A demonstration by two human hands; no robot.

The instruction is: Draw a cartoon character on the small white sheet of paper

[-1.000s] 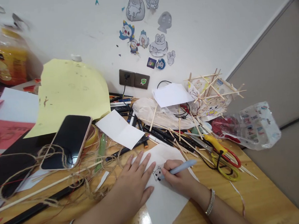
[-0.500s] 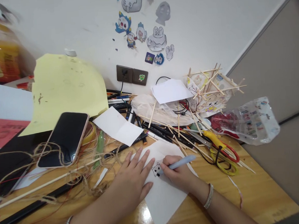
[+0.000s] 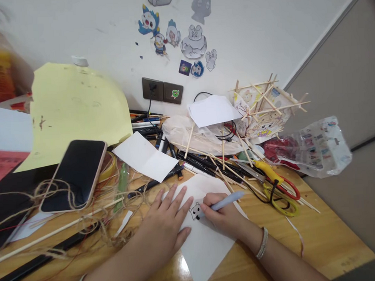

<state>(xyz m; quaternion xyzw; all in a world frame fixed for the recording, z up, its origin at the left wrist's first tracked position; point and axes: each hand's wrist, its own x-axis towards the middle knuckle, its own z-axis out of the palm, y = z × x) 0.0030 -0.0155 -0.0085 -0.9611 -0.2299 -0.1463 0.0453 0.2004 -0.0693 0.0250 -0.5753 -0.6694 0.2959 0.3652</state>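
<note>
A white sheet of paper [image 3: 210, 249] lies on the wooden table in front of me. My left hand [image 3: 168, 220] rests flat on its left side, fingers spread. My right hand [image 3: 222, 212] is closed round a light blue pen [image 3: 227, 200], its tip hidden by the fingers and close to the paper. Just left of those fingers is a small black line drawing [image 3: 195, 211] of a head with ears and dark eyes. A bracelet circles each wrist.
Left are a phone [image 3: 75, 175], tangled twine [image 3: 60, 193] and a yellow sheet [image 3: 80, 104]. Behind lie a folded white paper [image 3: 146, 156], markers and thin sticks. At right are scissors [image 3: 279, 185], a plastic bag [image 3: 318, 149] and a stick frame [image 3: 264, 106]. The wall has a socket [image 3: 152, 89].
The view has shifted slightly, so the background sits a little left and higher. My left hand stays on the paper and my right hand still holds the pen at the drawing.
</note>
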